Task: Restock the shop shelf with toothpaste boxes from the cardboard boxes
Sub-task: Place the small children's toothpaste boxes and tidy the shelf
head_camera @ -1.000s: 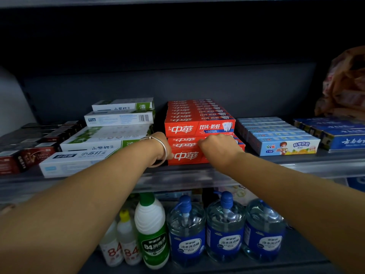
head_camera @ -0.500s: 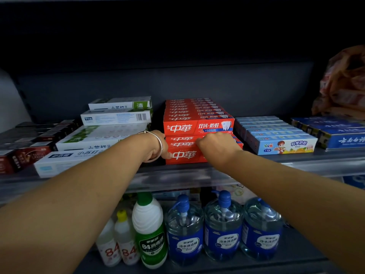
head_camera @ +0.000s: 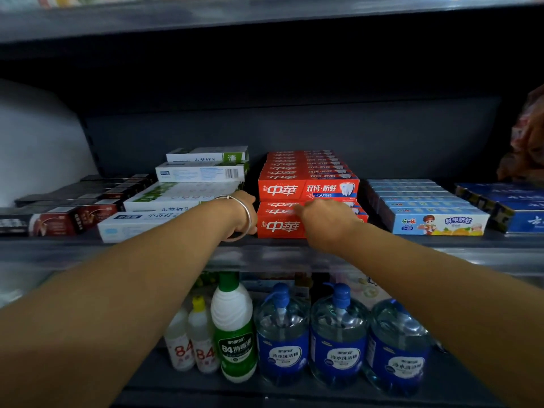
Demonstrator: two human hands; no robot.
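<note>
On the lower shelf three blue bottles [head_camera: 338, 343] are ranged side by side, with a green bottle [head_camera: 235, 334] just to their left. Two small white bottles [head_camera: 191, 340] are set beside the green one. A reddish bag [head_camera: 527, 142] is seen at the far right.

Toothpaste boxes [head_camera: 307, 189] sit stacked mid-shelf [head_camera: 441, 242]. Left hand [head_camera: 245, 213] presses the stack's left end, right hand [head_camera: 326, 219] lies on its front. Left of them, another pile of cartons [head_camera: 176, 198]; right, children's toothpaste [head_camera: 435, 223]. Below the shelf, bottles [head_camera: 338, 334] stand in a row.
</note>
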